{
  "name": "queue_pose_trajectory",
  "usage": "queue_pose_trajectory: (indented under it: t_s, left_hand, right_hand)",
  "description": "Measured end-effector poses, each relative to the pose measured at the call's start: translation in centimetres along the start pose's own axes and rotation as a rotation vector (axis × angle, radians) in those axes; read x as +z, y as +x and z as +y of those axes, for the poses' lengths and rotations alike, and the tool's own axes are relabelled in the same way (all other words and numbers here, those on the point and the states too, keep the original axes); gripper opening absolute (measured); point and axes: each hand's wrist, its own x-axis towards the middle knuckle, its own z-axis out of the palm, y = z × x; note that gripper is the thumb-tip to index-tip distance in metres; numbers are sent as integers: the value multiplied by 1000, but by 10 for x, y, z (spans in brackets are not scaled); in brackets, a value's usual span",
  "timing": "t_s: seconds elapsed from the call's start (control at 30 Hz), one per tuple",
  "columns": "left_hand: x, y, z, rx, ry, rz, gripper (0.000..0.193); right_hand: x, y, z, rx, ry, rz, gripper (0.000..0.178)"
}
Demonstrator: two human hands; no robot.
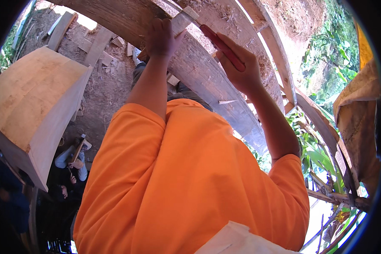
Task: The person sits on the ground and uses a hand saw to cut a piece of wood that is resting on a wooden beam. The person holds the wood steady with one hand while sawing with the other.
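Observation:
My left hand [160, 40] is closed on a small pale piece of wood [183, 22], held over a long wooden plank [207, 72]. In my right hand [243, 67] is a tool with a long red handle [220, 45]. A thin metal part runs from that handle toward the upper left, past the wood piece. Its far end leaves the top of the picture, so the tool's exact kind is unclear. The plank slants from upper left to lower right in front of me.
Left stands a large pale wooden box-like piece [42, 84]. Wood offcuts [108, 59] litter the dirt ground. Another person's hand [75, 164] holds a wooden-handled tool at lower left. Further planks [237, 25] and plants [326, 51] are on the right.

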Motion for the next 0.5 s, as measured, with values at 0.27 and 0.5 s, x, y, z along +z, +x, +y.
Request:
queue_pose_trajectory:
  t_s: [0.27,0.5]
  left_hand:
    - [4,-3,-8,11,-36,31,64]
    - [10,-6,-8,36,-32,-32,59]
  right_hand:
    - [-77,-71,-65,73,-292,-125,51]
    - [5,32,-20,-118,-104,-33,46]
